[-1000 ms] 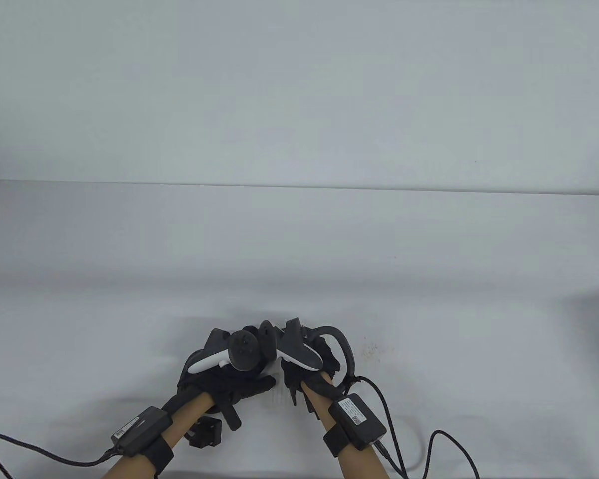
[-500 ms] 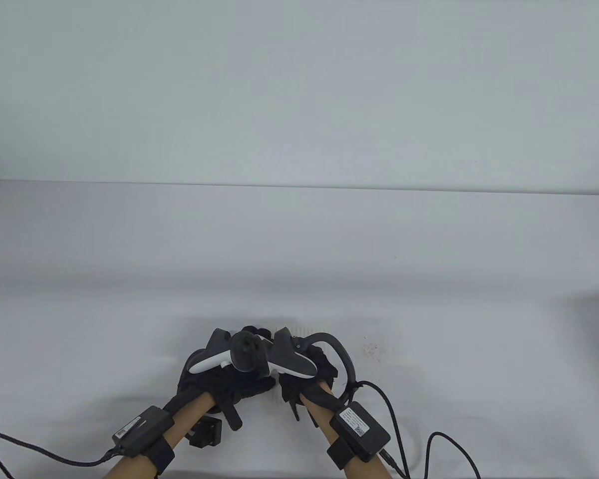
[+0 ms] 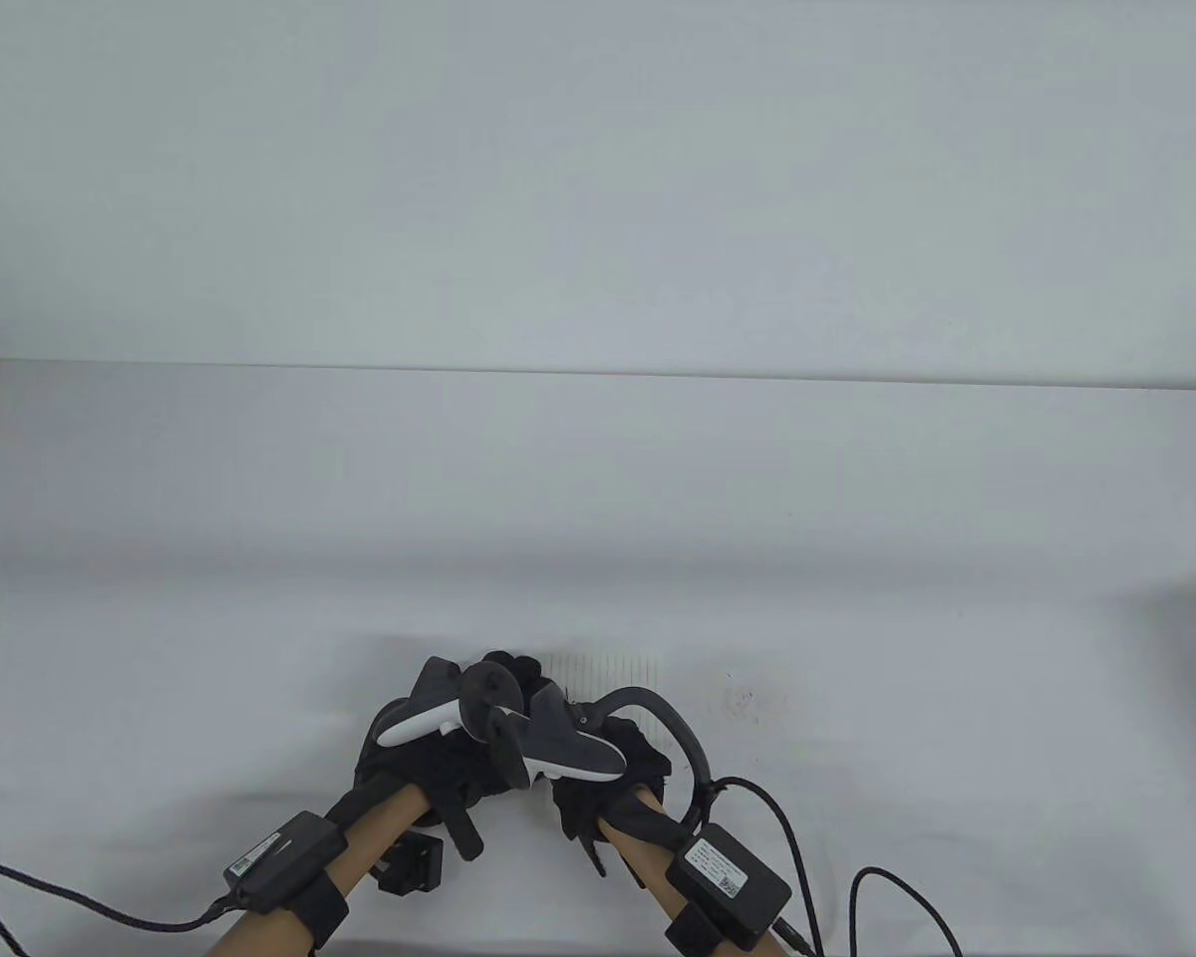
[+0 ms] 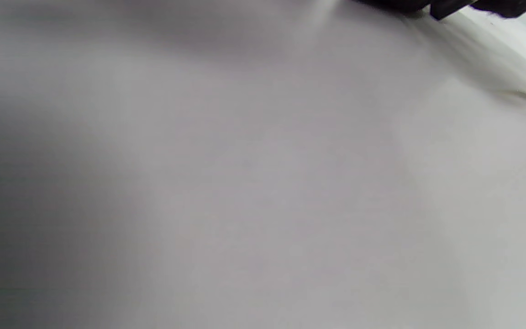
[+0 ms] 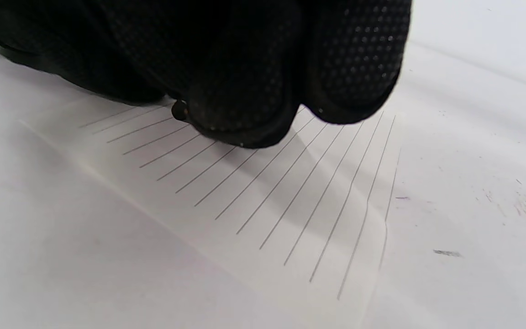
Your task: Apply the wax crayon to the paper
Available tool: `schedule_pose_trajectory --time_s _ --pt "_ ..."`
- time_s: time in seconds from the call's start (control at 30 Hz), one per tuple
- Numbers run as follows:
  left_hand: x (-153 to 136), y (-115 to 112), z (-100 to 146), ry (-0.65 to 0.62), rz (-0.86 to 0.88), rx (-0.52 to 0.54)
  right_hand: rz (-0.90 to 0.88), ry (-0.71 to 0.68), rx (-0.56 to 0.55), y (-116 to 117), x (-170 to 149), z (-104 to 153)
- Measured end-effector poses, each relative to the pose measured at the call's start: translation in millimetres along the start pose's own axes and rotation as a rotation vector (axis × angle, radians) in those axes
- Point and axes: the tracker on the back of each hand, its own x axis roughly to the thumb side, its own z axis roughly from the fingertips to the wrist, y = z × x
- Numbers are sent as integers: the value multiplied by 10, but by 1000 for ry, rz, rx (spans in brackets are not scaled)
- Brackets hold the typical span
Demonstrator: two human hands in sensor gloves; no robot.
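Here the lined paper (image 5: pixel 263 201) lies flat on the white worktop (image 3: pixel 857 518), near its front edge; in the table view only a ruled strip (image 3: pixel 613 663) shows past the hands. Right wrist view: the ruled lines fan out under the right hand (image 5: pixel 226 64), whose dotted-glove fingertips (image 5: pixel 359 64) sit bunched close together just over the sheet. A small dark round tip (image 5: pixel 180 110) pokes out beside them, right at the paper surface, possibly the crayon, but too little shows to be sure, and whether the hand is pinching it cannot be told. Table view: right hand (image 3: pixel 608 788) w/ its tracker sits right next to the left hand (image 3: pixel 439 768), trackers nearly touching. Left hand rests low over the sheet's left part; its finger spread is hidden under the tracker, so its state cannot be told. Left wrist view is mostly blurred pale surface, w/ a bit of black glove (image 4: pixel 473 5) at the top edge. A small black block (image 3: pixel 414 865) lies on the worktop by the left forearm. Faint smudges (image 3: pixel 747 698) mark the worktop to the right of the paper. Cables (image 3: pixel 857 887) trail from both wrist units.
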Motion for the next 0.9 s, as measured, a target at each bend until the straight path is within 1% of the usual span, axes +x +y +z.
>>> schedule_pose_trajectory --time_s 0.03,0.07,0.13,0.17,0.23,0.3,0.37,0.53,0.6,0.73,0.83,0.9 --pt "0 -1 1 -1 2 0 -9 14 -1 -7 -24 -7" --pt "-1 -2 1 -1 3 1 -22 44 -44 -28 -66 -15" --pt "-1 -2 1 -1 2 1 -64 109 -174 -77 -172 -71" --pt "-2 -3 1 -2 2 1 -86 133 -191 -91 -215 -109" --pt "-3 -4 2 -2 6 1 -162 167 -165 -102 -313 -224" --pt "-5 -3 1 -2 3 2 -207 163 -146 -82 -351 -304" --pt "-7 -4 -1 -3 7 0 -215 170 -130 -60 -363 -362" --pt "-11 -8 -2 -6 14 -3 -216 164 -134 -34 -348 -431" --pt "-13 -9 -3 -8 18 -5 -199 170 -127 -19 -328 -458" --pt "-14 -8 -3 -7 17 -6 -143 163 -152 -42 -285 -457" --pt "-15 -6 -3 -6 14 -5 -45 151 -157 -84 -226 -455" --pt "-21 -7 -4 -6 24 -6 -19 157 -149 -109 -197 -459"
